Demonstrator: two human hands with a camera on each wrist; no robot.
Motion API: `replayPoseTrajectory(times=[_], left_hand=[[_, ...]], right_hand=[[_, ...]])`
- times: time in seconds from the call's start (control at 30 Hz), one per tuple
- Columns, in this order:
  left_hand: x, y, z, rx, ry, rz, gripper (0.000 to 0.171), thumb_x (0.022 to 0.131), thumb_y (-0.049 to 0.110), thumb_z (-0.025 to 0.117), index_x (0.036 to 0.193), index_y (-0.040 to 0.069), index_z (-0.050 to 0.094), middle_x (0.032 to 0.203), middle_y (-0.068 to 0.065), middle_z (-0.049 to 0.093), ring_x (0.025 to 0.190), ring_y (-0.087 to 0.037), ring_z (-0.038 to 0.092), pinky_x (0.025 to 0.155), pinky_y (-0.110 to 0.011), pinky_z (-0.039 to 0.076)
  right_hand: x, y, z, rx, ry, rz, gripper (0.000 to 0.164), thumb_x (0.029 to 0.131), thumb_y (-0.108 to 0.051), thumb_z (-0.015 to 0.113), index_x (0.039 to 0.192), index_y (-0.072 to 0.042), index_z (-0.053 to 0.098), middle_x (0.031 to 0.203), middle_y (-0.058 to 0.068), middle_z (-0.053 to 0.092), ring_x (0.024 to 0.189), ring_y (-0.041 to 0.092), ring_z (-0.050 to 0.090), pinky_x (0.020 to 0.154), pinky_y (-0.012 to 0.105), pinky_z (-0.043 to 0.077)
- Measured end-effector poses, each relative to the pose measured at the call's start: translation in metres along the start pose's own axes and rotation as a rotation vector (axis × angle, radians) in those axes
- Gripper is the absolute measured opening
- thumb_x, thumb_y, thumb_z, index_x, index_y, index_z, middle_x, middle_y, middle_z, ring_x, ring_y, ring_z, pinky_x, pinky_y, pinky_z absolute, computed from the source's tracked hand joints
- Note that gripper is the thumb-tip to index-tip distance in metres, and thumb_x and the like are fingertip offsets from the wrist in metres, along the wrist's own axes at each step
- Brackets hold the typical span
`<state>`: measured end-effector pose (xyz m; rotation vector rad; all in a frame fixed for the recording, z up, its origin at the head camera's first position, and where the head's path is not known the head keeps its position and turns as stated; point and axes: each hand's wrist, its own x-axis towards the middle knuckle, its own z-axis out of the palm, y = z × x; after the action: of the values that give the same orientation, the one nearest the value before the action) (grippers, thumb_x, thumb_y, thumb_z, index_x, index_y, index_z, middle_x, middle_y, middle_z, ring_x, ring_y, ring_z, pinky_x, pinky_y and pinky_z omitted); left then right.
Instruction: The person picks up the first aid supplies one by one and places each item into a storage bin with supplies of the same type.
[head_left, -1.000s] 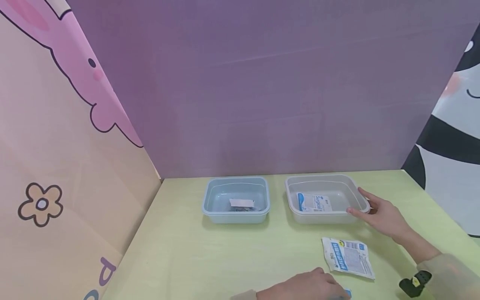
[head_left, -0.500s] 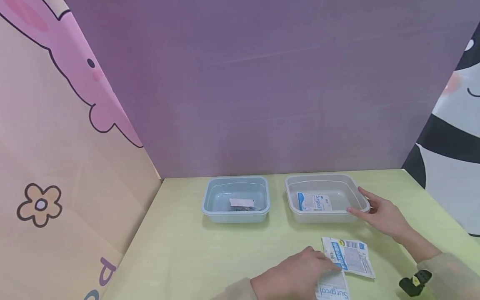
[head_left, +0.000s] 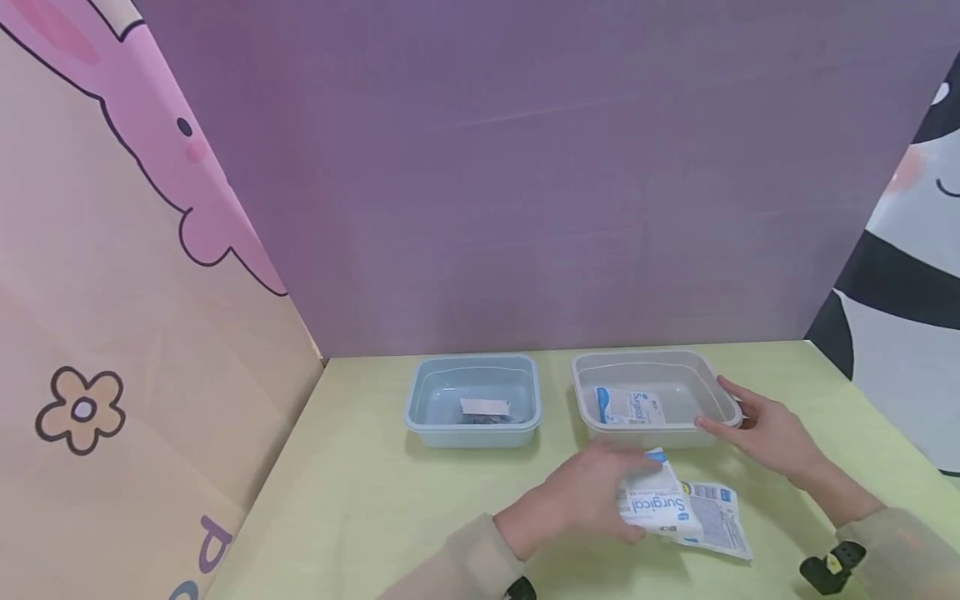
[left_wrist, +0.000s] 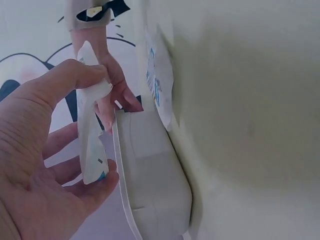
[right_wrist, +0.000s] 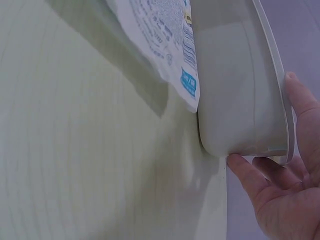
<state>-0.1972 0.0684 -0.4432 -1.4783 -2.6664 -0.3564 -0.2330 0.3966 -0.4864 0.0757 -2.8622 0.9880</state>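
My left hand point(head_left: 581, 492) pinches a white packet point(head_left: 660, 504) printed "Surgical" in blue, raised above the table in front of the pale grey plastic bin point(head_left: 637, 437). In the left wrist view, the thumb lies on one edge of this packet point(left_wrist: 89, 130) and fingertips on the other. My right hand point(head_left: 772, 433) grips the bin's right end, thumb at the front rim and fingers round the corner. Inside that bin lies a similar "Surgical" packet point(head_left: 633, 406). Another white and blue packet point(head_left: 720, 508) rests on the table, partly covered by the held one.
To the left of the grey bin stands a light blue bin point(head_left: 472, 437) holding a small thing with a white label point(head_left: 483, 407). A purple panel point(head_left: 555, 183) rises behind the table, with printed panels at both sides.
My left hand has come up from the table's near edge with the packet, moving forward towards the grey bin. My right hand has kept its hold on the bin's corner.
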Motion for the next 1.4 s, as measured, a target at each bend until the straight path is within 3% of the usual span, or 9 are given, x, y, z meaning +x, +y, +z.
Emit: replayPoseTrajectory(times=[0.2, 0.37, 0.53, 0.73, 0.87, 1.0, 1.17, 1.4], left_hand=[[0.016, -0.007, -0.014, 0.004, 0.038, -0.054, 0.083, 0.076, 0.048, 0.093, 0.150, 0.026, 0.061, 0.148, 0.012, 0.065, 0.137, -0.005, 0.058, 0.114, -0.016, 0.039], [0.026, -0.018, -0.022, -0.072, 0.086, -0.145, 0.082, 0.078, 0.047, 0.093, 0.150, 0.027, 0.060, 0.150, 0.010, 0.064, 0.138, -0.010, 0.057, 0.115, -0.021, 0.042], [0.037, -0.030, -0.024, -0.100, 0.141, -0.190, 0.079, 0.077, 0.045, 0.095, 0.147, 0.024, 0.064, 0.146, 0.007, 0.067, 0.137, -0.011, 0.059, 0.117, -0.026, 0.043], [0.053, -0.037, -0.022, -0.134, 0.187, -0.201, 0.078, 0.077, 0.044, 0.095, 0.146, 0.022, 0.065, 0.147, 0.005, 0.067, 0.136, -0.011, 0.061, 0.118, -0.026, 0.043], [0.062, -0.041, -0.022, -0.158, 0.195, -0.233, 0.077, 0.076, 0.044, 0.095, 0.144, 0.022, 0.067, 0.146, 0.004, 0.068, 0.137, -0.012, 0.061, 0.117, -0.023, 0.044], [0.068, -0.045, -0.020, -0.177, 0.190, -0.260, 0.076, 0.076, 0.043, 0.094, 0.144, 0.022, 0.067, 0.146, 0.005, 0.068, 0.136, -0.012, 0.061, 0.115, -0.021, 0.044], [0.076, -0.050, -0.015, -0.176, 0.205, -0.281, 0.076, 0.076, 0.045, 0.094, 0.144, 0.022, 0.067, 0.143, 0.006, 0.070, 0.133, -0.011, 0.062, 0.113, -0.020, 0.045], [0.084, -0.051, -0.014, -0.177, 0.214, -0.318, 0.076, 0.076, 0.047, 0.094, 0.144, 0.023, 0.067, 0.140, 0.008, 0.071, 0.131, -0.010, 0.062, 0.111, -0.021, 0.047]], right_hand=[[0.001, 0.000, -0.003, -0.016, -0.007, 0.005, 0.100, 0.098, -0.052, 0.074, 0.164, 0.006, 0.027, 0.143, 0.044, 0.055, 0.125, 0.060, 0.062, 0.074, 0.032, 0.054], [0.000, 0.000, -0.002, -0.019, 0.001, 0.006, 0.099, 0.097, -0.051, 0.076, 0.163, 0.006, 0.030, 0.143, 0.043, 0.056, 0.126, 0.060, 0.062, 0.077, 0.035, 0.056], [0.000, 0.001, 0.000, -0.027, 0.001, 0.020, 0.101, 0.096, -0.054, 0.075, 0.164, 0.005, 0.029, 0.147, 0.043, 0.051, 0.129, 0.061, 0.058, 0.085, 0.048, 0.061], [-0.001, 0.000, -0.002, -0.021, 0.007, 0.026, 0.101, 0.096, -0.053, 0.076, 0.163, 0.006, 0.030, 0.145, 0.044, 0.052, 0.129, 0.061, 0.059, 0.072, 0.026, 0.052], [-0.001, -0.001, -0.002, -0.016, 0.002, 0.028, 0.100, 0.096, -0.053, 0.076, 0.163, 0.005, 0.030, 0.144, 0.043, 0.053, 0.128, 0.061, 0.059, 0.073, 0.026, 0.052], [-0.002, -0.003, -0.002, -0.009, 0.000, 0.037, 0.100, 0.096, -0.053, 0.076, 0.164, 0.004, 0.029, 0.142, 0.043, 0.054, 0.127, 0.060, 0.061, 0.077, 0.035, 0.058], [-0.003, -0.004, -0.002, -0.012, -0.014, 0.058, 0.101, 0.097, -0.053, 0.074, 0.165, 0.004, 0.026, 0.145, 0.044, 0.050, 0.128, 0.060, 0.060, 0.091, 0.060, 0.060], [-0.003, -0.005, -0.004, -0.016, -0.018, 0.066, 0.101, 0.098, -0.053, 0.073, 0.165, 0.004, 0.025, 0.148, 0.045, 0.047, 0.132, 0.062, 0.055, 0.095, 0.065, 0.057]])
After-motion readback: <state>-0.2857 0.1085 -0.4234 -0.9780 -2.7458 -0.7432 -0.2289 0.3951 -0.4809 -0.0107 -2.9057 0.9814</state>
